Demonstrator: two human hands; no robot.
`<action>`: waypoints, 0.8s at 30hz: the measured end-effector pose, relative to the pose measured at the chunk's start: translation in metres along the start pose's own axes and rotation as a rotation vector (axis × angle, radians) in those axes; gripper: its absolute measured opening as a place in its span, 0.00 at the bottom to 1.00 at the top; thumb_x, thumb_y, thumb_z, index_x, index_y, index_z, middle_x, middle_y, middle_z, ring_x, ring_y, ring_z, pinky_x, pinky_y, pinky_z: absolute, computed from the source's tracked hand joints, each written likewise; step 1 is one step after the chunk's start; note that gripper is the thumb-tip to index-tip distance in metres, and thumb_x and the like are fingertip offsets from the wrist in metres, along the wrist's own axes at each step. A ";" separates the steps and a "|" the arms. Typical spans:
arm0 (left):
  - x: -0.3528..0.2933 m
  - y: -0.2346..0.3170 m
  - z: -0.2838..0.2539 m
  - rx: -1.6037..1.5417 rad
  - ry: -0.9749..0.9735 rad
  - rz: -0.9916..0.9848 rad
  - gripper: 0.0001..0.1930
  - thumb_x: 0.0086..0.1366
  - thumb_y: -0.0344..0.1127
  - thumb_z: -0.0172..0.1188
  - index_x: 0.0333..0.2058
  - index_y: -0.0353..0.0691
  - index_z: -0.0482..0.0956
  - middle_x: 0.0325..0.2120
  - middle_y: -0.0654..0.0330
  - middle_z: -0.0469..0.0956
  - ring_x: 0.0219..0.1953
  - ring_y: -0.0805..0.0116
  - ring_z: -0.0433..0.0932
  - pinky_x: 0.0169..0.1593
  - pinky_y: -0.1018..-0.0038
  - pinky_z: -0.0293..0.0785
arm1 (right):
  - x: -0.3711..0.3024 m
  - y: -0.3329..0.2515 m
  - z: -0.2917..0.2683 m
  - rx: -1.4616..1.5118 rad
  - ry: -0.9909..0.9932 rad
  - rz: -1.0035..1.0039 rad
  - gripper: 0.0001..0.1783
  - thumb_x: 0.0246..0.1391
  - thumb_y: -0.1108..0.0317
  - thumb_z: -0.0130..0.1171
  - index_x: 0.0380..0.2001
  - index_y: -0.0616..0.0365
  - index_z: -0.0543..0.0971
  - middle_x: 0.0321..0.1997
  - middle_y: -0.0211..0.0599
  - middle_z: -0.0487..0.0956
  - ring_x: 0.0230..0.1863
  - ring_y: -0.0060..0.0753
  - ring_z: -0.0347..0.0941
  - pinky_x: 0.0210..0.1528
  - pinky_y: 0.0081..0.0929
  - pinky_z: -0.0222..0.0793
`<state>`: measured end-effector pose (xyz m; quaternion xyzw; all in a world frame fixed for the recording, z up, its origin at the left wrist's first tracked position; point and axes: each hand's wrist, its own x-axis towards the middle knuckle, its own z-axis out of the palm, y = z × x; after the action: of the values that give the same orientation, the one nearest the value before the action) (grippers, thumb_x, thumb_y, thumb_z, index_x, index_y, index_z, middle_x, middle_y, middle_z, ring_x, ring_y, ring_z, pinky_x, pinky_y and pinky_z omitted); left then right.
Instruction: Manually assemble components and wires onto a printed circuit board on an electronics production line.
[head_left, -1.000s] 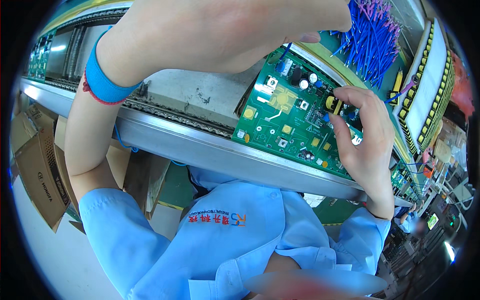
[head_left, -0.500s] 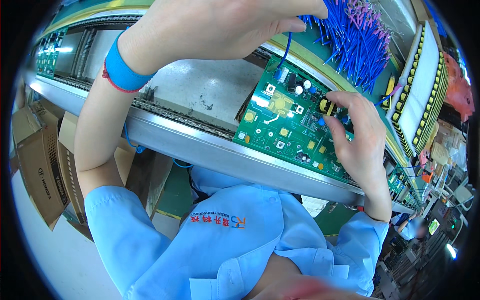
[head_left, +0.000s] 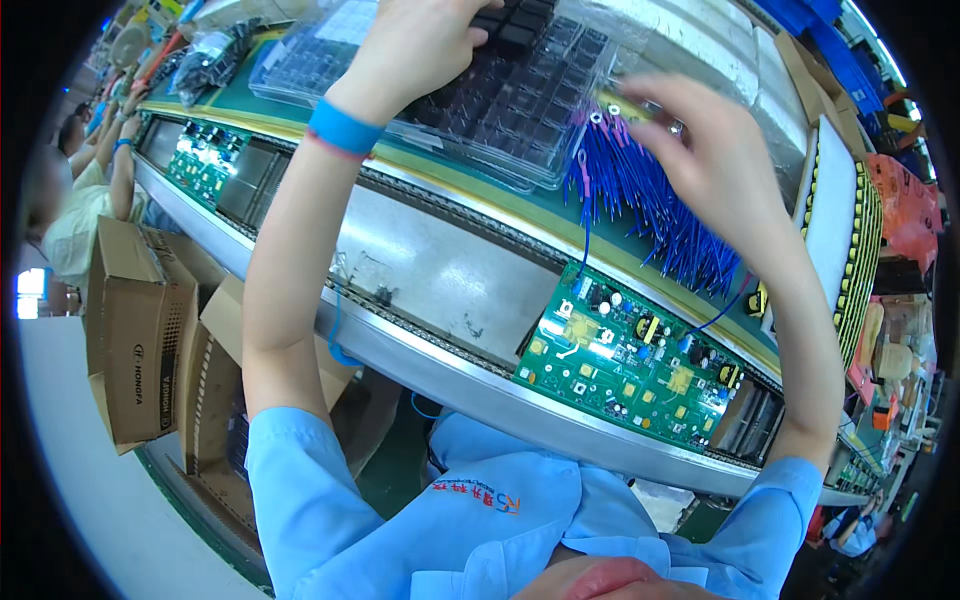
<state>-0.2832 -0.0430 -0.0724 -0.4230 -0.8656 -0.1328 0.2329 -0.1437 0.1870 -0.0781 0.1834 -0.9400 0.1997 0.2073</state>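
My left hand, with a blue wristband, reaches over a clear plastic tray of black box-shaped components. Its fingers are curled, and the fingertips are partly cut off by the upper edge. My right hand is raised above a bundle of blue wires with pink sleeves. Between its thumb and fingers is a small yellow-and-black coil component, smeared by motion. Below, a green circuit board lies across the conveyor rails, carrying a yellow coil. One blue wire rises from its far left corner.
A white rack with rows of yellow-and-black coils stands at the right. Another circuit board sits farther left on the conveyor. Cardboard boxes stand at the lower left. Other people's arms are at the far left.
My left hand has let go of the blue wire and moved to the black components. My right hand has left the board and risen over the wire bundle. The view has shifted.
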 end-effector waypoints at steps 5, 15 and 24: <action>0.010 -0.030 0.013 0.027 -0.029 -0.072 0.13 0.58 0.26 0.58 0.44 0.40 0.78 0.38 0.54 0.79 0.47 0.53 0.76 0.56 0.57 0.58 | 0.069 0.010 0.045 0.143 -0.016 0.004 0.18 0.51 0.68 0.64 0.47 0.59 0.78 0.43 0.44 0.82 0.41 0.42 0.80 0.45 0.34 0.75; 0.006 -0.024 0.020 -0.025 -0.107 0.055 0.22 0.55 0.29 0.59 0.51 0.40 0.74 0.50 0.53 0.75 0.52 0.51 0.73 0.57 0.55 0.60 | 0.103 0.004 0.085 -0.222 0.105 -0.007 0.21 0.42 0.68 0.68 0.39 0.68 0.79 0.44 0.58 0.75 0.47 0.56 0.76 0.48 0.42 0.76; 0.021 -0.043 0.032 -0.123 -0.097 0.116 0.27 0.48 0.27 0.62 0.50 0.35 0.71 0.43 0.41 0.75 0.49 0.39 0.72 0.54 0.53 0.68 | 0.134 0.011 0.085 -0.149 -0.107 0.079 0.12 0.43 0.69 0.61 0.32 0.65 0.83 0.36 0.56 0.83 0.42 0.55 0.81 0.43 0.46 0.76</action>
<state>-0.3381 -0.0415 -0.0904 -0.4919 -0.8401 -0.1511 0.1716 -0.2888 0.1235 -0.0904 0.1405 -0.9685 0.1271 0.1616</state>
